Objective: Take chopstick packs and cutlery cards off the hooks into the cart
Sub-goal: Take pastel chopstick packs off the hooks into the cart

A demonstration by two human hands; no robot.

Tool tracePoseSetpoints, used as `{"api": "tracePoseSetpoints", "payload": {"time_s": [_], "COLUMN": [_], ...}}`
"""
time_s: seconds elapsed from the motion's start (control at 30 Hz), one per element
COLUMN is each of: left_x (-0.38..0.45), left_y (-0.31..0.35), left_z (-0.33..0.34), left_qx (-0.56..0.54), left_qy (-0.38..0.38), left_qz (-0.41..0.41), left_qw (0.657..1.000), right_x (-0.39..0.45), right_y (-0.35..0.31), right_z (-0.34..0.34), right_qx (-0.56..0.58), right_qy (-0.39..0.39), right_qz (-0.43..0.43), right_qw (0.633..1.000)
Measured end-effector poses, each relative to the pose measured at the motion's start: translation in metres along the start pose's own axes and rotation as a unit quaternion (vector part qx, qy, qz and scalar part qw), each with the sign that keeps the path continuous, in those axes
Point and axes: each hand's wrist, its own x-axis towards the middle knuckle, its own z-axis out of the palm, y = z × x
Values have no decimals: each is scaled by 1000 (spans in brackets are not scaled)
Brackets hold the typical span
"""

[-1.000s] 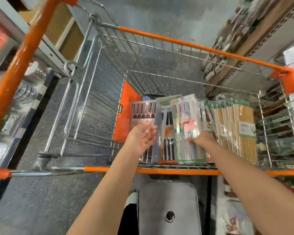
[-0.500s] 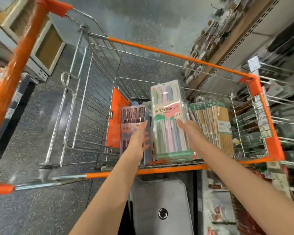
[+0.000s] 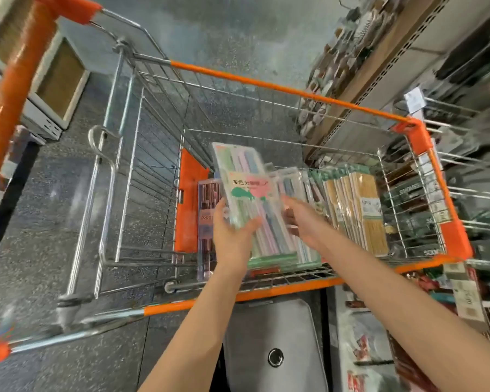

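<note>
An orange-rimmed wire cart (image 3: 280,87) stands in front of me. In its near basket stand several packs on edge: a dark chopstick pack (image 3: 207,205) at the left, pastel packs in the middle, and bamboo chopstick packs (image 3: 365,210) at the right. My left hand (image 3: 232,233) grips the lower part of a pastel chopstick pack (image 3: 244,182), lifted and tilted above the others. My right hand (image 3: 300,219) is among the pastel packs just to the right, its fingers curled on them; the fingertips are hidden.
Store shelving with hooks and hanging goods (image 3: 464,114) runs along the right. A grey sink-like item (image 3: 272,346) lies under the cart's near edge. The cart's orange handle (image 3: 14,89) crosses the upper left. Speckled floor (image 3: 40,222) lies to the left.
The pastel pack has risen out of the row and tilted left; my left hand moved from the dark pack onto it. My right hand stays at the row of packs.
</note>
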Motion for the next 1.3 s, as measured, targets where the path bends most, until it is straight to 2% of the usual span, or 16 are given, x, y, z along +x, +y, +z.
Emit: {"api": "tracePoseSetpoints", "payload": {"time_s": [0.1,0.17,0.27,0.33,0.43,0.47,0.53,0.63,0.77,0.93,1.17,1.3], "left_x": [8,13,18,20,22,21,19,17,18,18,20,14], "left_y": [-7,-11,-15,-19,-23,-23,-21,-20,-21,-20,-21,-20], "left_z": [-5,-7,-7,-7,-6,-6,-5,-6,-6,-6,-5,-6], "left_qx": [-15,-41,-43,-39,-27,-22,-17,-2,18,18,-2,-2], "left_qy": [62,94,113,113,112,111,108,100,105,105,99,104], "left_qz": [-36,-48,-36,-30,-23,-18,-10,-13,-24,-36,-45,-55], "left_qw": [997,994,992,992,993,993,994,995,994,994,994,993], "right_x": [38,63,84,96,129,131,148,128,90,67,29,-10], "right_y": [4,15,39,55,80,85,101,94,69,64,33,14], "right_z": [-10,-13,-17,-22,-45,-50,-66,-63,-47,-43,-23,-34], "right_qx": [34,-55,-223,-266,-315,-348,-371,-371,-387,-384,-384,-334], "right_qy": [64,145,247,250,196,191,219,233,271,209,193,245], "right_qz": [23,21,73,130,192,209,221,216,168,160,8,-37], "right_qw": [997,988,940,922,909,893,875,873,865,885,903,909]}}
